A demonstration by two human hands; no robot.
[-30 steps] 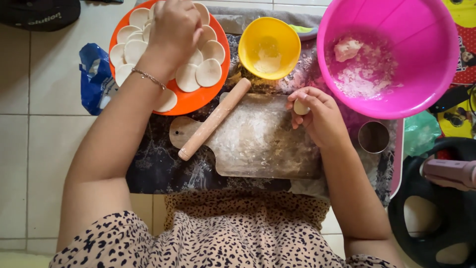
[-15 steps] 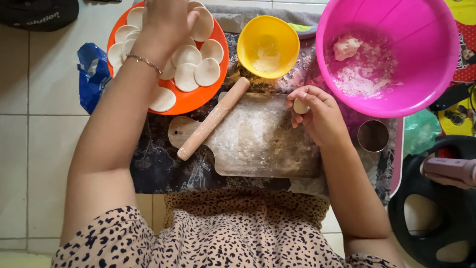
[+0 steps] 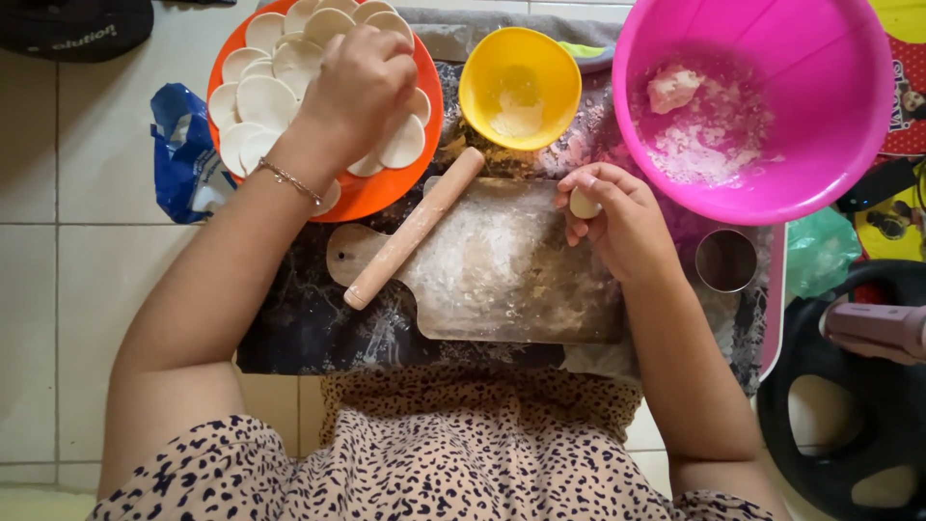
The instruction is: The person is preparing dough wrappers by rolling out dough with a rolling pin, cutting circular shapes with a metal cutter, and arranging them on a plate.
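My left hand (image 3: 355, 85) hovers over the orange plate (image 3: 430, 116), fingers curled down among several flat white dough rounds (image 3: 262, 96); whether it holds one is hidden. My right hand (image 3: 617, 220) rests at the right end of the floured wooden board (image 3: 502, 280) and pinches a small dough ball (image 3: 583, 203). A wooden rolling pin (image 3: 415, 228) lies slanted across the board's left end, touched by neither hand.
A yellow bowl (image 3: 519, 85) with flour sits behind the board. A large pink bowl (image 3: 752, 106) with flour and dough stands at the back right. A round metal cutter (image 3: 725, 260) is right of the board, a blue packet (image 3: 181, 154) on the tiles at left.
My left hand has drawn back a little over the plate, toward me and to the right. My right hand keeps the dough ball in the same place.
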